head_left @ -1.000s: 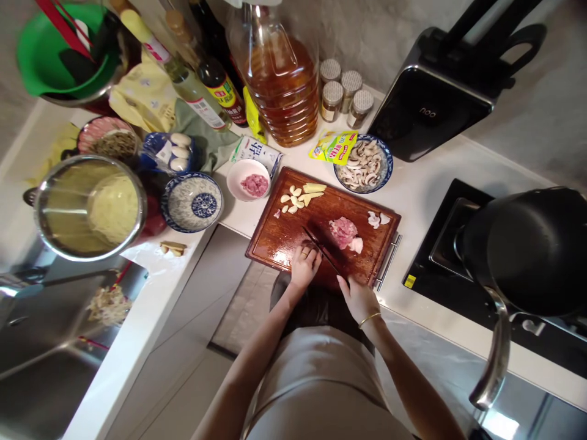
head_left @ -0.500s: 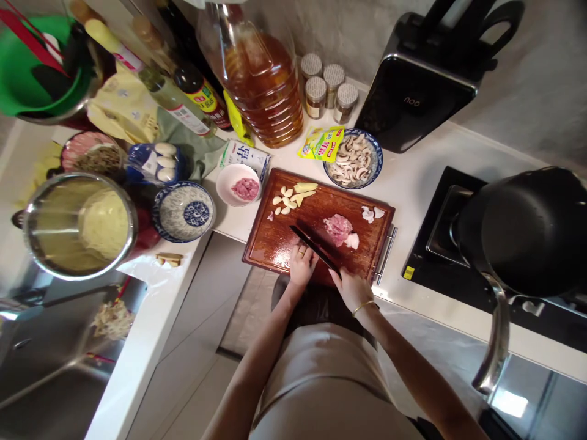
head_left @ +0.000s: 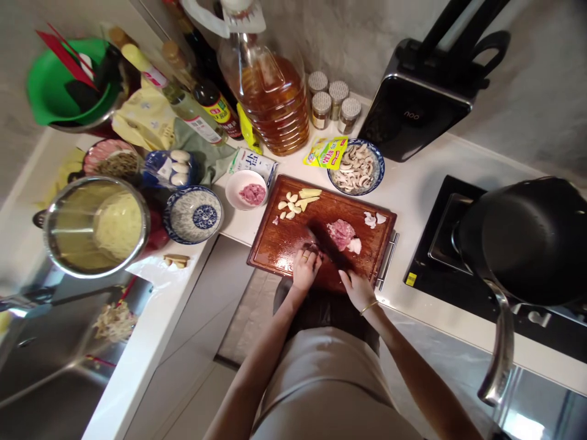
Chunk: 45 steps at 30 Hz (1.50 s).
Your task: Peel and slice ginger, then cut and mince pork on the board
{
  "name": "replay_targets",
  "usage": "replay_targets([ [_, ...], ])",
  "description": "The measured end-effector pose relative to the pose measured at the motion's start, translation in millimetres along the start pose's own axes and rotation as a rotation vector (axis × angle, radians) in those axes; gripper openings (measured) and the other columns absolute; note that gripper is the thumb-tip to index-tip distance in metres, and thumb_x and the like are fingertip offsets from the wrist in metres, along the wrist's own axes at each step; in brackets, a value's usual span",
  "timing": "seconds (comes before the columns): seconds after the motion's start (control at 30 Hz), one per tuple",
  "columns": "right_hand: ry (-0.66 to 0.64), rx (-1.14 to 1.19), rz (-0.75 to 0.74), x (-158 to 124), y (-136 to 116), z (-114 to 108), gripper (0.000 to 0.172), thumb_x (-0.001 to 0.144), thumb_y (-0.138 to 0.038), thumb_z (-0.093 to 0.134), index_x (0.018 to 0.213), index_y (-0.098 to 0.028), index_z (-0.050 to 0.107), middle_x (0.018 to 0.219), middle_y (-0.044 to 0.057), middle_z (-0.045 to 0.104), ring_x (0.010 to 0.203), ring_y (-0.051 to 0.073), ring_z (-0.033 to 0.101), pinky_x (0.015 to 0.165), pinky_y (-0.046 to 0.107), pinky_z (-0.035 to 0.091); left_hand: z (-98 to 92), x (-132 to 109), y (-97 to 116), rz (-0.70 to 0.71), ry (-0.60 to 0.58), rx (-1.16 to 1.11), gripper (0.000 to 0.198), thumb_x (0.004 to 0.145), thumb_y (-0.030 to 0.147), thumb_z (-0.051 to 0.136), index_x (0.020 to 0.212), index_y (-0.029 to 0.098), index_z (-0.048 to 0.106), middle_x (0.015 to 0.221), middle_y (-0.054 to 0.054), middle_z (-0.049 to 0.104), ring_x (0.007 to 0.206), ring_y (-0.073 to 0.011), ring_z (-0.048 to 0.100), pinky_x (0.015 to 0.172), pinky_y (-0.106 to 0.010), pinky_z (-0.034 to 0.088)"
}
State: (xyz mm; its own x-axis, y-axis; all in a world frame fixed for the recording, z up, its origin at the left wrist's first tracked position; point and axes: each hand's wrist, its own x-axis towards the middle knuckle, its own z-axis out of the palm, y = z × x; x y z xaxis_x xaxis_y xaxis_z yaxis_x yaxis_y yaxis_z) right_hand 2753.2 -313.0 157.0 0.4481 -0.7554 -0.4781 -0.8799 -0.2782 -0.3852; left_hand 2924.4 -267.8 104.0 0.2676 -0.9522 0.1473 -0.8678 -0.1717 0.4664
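My right hand [head_left: 359, 289] is wrapped around the handle of a dark-bladed kitchen knife [head_left: 328, 248], its blade slanting over the wooden cutting board [head_left: 261, 249]. To the left of the blade, my left hand [head_left: 306, 269] has its fingers curled down on a small dark-red piece of meat [head_left: 313, 247], which they partly cover. Beyond the knife lies a heap of cut pink meat [head_left: 340, 233] with a pale fatty bit [head_left: 354, 245] beside it. Garlic cloves [head_left: 290, 206] and ginger slices [head_left: 308, 198] rest at the board's far left. White scraps [head_left: 374, 219] sit at the far right.
Behind the board stand a bowl of sliced mushrooms [head_left: 358, 168], a small bowl of meat [head_left: 233, 192] and a big oil jug [head_left: 275, 98]. A knife block [head_left: 413, 110] and a black pan [head_left: 527, 238] are rightward. Leftward are a patterned bowl [head_left: 177, 214], a steel pot [head_left: 59, 226] and the sink [head_left: 46, 360].
The knife blade has tilted and blurred slightly, and my right hand sits a little farther from my left. A dark-red meat piece now shows by my left fingertips. The whole view has shifted slightly.
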Motion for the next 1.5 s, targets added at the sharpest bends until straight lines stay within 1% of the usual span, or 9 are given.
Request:
replay_targets([
  [0.23, 0.102, 0.130, 0.017, 0, 30, -7, 0.051, 0.093, -0.039, 0.018, 0.089, -0.016, 0.063, 0.087, 0.008, 0.066, 0.084, 0.018, 0.061, 0.075, 0.025, 0.041, -0.2, 0, -2, 0.018, 0.011, -0.073, 0.014, 0.082, 0.021, 0.046, 0.090, 0.020, 0.058, 0.097, -0.007, 0.060, 0.097, -0.0205, 0.050, 0.084, -0.037, 0.041],
  [0.37, 0.096, -0.017, -0.004, -6, 17, -12, 0.048, 0.093, -0.041, 0.021, 0.093, -0.016, 0.062, 0.089, 0.009, 0.066, 0.085, 0.018, 0.060, 0.078, 0.026, 0.040, -0.8, 1, 0, 0.008, 0.013, -0.062, 0.014, 0.082, 0.021, 0.046, 0.089, 0.019, 0.059, 0.094, -0.007, 0.060, 0.098, -0.0207, 0.050, 0.085, -0.037, 0.041],
  [0.57, 0.006, -0.238, 0.124, -10, -20, -5, 0.052, 0.090, -0.049, 0.023, 0.093, -0.014, 0.062, 0.072, 0.011, 0.066, 0.068, 0.018, 0.063, 0.063, 0.025, 0.040, -1.3, 1, -1, 0.033, -0.022, 0.025, 0.014, 0.083, 0.023, 0.045, 0.079, 0.018, 0.058, 0.083, -0.007, 0.059, 0.090, -0.0215, 0.049, 0.080, -0.036, 0.041],
  [0.67, 0.004, -0.239, 0.134, -9, -26, 0, 0.052, 0.090, -0.049, 0.024, 0.091, -0.014, 0.061, 0.070, 0.011, 0.066, 0.066, 0.018, 0.063, 0.059, 0.024, 0.039, -1.4, 0, -2, 0.030, -0.028, 0.031, 0.015, 0.083, 0.024, 0.046, 0.076, 0.018, 0.057, 0.081, -0.007, 0.057, 0.088, -0.0215, 0.049, 0.079, -0.037, 0.040],
  [0.77, 0.023, -0.233, 0.138, -17, -15, 2, 0.053, 0.090, -0.051, 0.024, 0.089, -0.014, 0.061, 0.073, 0.012, 0.066, 0.065, 0.018, 0.063, 0.056, 0.023, 0.037, -0.9, 0, -1, -0.010, -0.017, 0.016, 0.015, 0.083, 0.025, 0.046, 0.076, 0.018, 0.056, 0.081, -0.008, 0.056, 0.089, -0.0219, 0.049, 0.080, -0.038, 0.040],
  [0.93, -0.037, -0.241, 0.161, -42, 25, -7, 0.050, 0.089, -0.052, 0.026, 0.084, -0.016, 0.061, 0.068, 0.009, 0.066, 0.062, 0.020, 0.063, 0.053, 0.024, 0.035, -0.1, 1, -1, -0.016, 0.007, -0.028, 0.013, 0.083, 0.023, 0.045, 0.087, 0.018, 0.058, 0.093, -0.009, 0.059, 0.101, -0.0226, 0.047, 0.085, -0.038, 0.040],
  [1.07, -0.056, -0.139, 0.151, -52, 45, -12, 0.044, 0.091, -0.047, 0.026, 0.091, -0.018, 0.059, 0.070, 0.007, 0.067, 0.063, 0.019, 0.064, 0.055, 0.025, 0.036, 0.2, 0, -3, 0.000, 0.016, -0.056, 0.016, 0.083, 0.021, 0.046, 0.094, 0.018, 0.057, 0.098, -0.009, 0.060, 0.105, -0.0228, 0.047, 0.088, -0.040, 0.039],
  [1.27, -0.004, -0.075, 0.129, -43, 15, -9, 0.047, 0.091, -0.047, 0.022, 0.089, -0.017, 0.058, 0.077, 0.009, 0.067, 0.070, 0.020, 0.065, 0.059, 0.026, 0.039, 0.2, -2, -2, 0.004, 0.019, -0.030, 0.013, 0.083, 0.022, 0.046, 0.083, 0.018, 0.058, 0.090, -0.009, 0.059, 0.095, -0.0214, 0.050, 0.084, -0.038, 0.041],
  [1.5, -0.062, -0.086, 0.134, -18, -22, -5, 0.050, 0.091, -0.049, 0.021, 0.095, -0.018, 0.059, 0.074, 0.010, 0.067, 0.069, 0.022, 0.065, 0.060, 0.028, 0.042, -4.7, 0, 1, -0.001, -0.001, -0.023, 0.016, 0.084, 0.023, 0.043, 0.077, 0.018, 0.056, 0.084, -0.008, 0.057, 0.091, -0.0212, 0.049, 0.082, -0.039, 0.040],
])
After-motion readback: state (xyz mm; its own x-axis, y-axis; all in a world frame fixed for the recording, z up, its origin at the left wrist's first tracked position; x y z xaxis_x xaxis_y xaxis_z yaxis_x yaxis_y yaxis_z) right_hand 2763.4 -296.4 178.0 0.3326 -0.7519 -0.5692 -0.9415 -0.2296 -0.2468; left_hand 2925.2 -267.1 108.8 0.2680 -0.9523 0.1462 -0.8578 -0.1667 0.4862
